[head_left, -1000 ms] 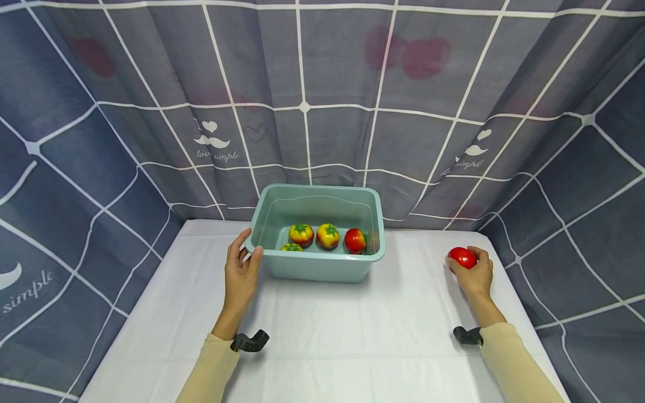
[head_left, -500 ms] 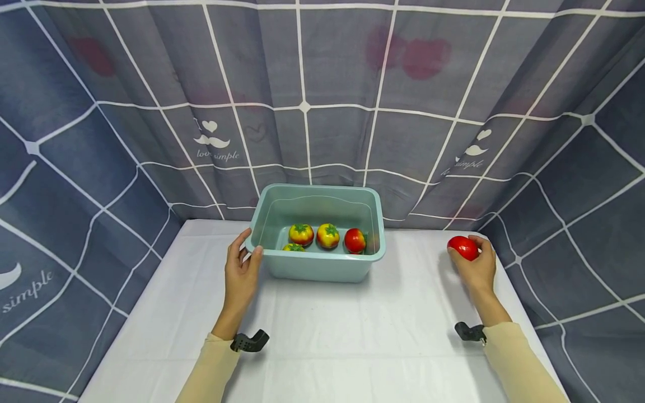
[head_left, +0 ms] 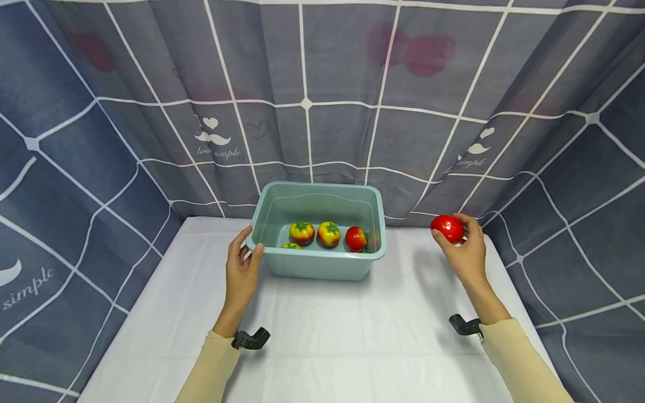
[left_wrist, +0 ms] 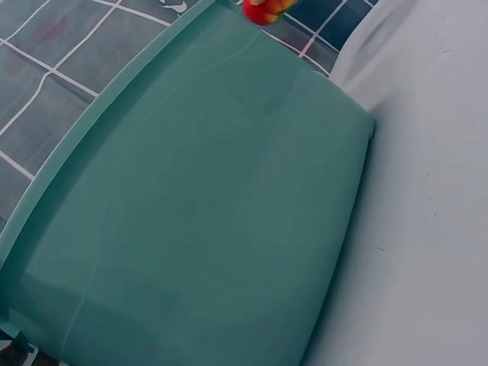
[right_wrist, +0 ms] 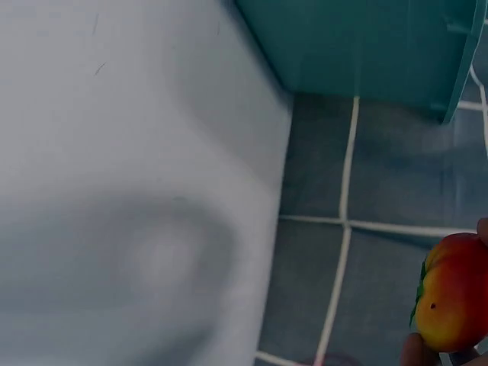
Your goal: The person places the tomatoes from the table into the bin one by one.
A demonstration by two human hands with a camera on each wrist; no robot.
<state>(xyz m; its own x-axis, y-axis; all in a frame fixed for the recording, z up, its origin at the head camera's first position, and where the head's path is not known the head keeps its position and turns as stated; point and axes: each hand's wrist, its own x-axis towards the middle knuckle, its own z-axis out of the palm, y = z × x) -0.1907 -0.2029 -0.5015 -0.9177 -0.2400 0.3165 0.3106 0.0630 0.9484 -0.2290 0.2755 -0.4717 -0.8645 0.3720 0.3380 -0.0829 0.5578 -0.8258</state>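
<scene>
My right hand (head_left: 468, 257) grips a red and yellow tomato (head_left: 447, 228) with a green calyx, raised above the table's right side. In the right wrist view, this tomato (right_wrist: 454, 293) shows at the right edge between fingertips. My left hand (head_left: 243, 274) holds the front left corner of a pale green plastic bin (head_left: 322, 266), thumb at the front and fingers along the left side. Inside the bin lie several tomatoes: a yellow-red one (head_left: 302, 232), another in the middle (head_left: 329, 233), a redder one (head_left: 355, 239), and one mostly hidden behind the front wall (head_left: 291, 245).
A white cloth covers the table (head_left: 342, 336). Grey-blue checked curtains (head_left: 337, 134) hang close behind the bin and on both sides. A black wrist mount (head_left: 252, 339) sticks out from the left sleeve, and another mount (head_left: 464, 324) from the right.
My right hand has lifted the tomato off the table and carried it upward and a little left, toward the bin. The left hand keeps its place on the bin.
</scene>
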